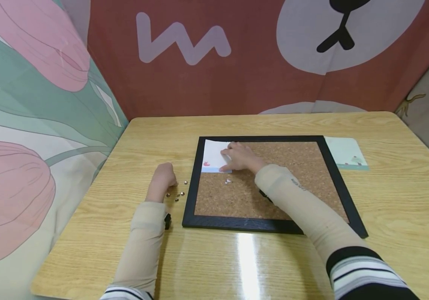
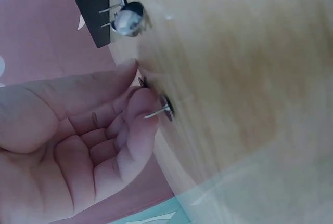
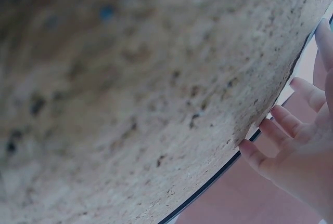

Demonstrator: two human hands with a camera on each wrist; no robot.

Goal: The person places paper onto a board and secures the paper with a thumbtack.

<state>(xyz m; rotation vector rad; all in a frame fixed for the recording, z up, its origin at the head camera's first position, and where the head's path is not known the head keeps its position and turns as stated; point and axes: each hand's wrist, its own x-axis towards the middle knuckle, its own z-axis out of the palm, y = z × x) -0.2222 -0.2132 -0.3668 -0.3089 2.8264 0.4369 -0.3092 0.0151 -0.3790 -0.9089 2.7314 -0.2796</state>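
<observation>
My left hand (image 1: 163,177) is down on the table left of the board, among several silver thumbtacks (image 1: 182,193). In the left wrist view, thumb and forefinger close around the dark edge of one thumbtack (image 2: 142,82). Another thumbtack (image 2: 166,107) stands point-out beside the fingertip. With fingers spread, my right hand (image 1: 242,157) presses the right side of a white sheet of paper (image 1: 211,152) with a blue lower edge. That sheet lies in the upper left corner of the cork board (image 1: 274,183). The right wrist view shows the fingertips (image 3: 247,148) at the cork surface.
A black frame (image 1: 244,223) borders the cork board. Small whitish bits (image 1: 227,181) lie on the cork below the paper. A pale green sheet of paper (image 1: 347,153) lies right of the frame. Behind the wooden table (image 1: 124,158) hangs a printed curtain (image 1: 252,83).
</observation>
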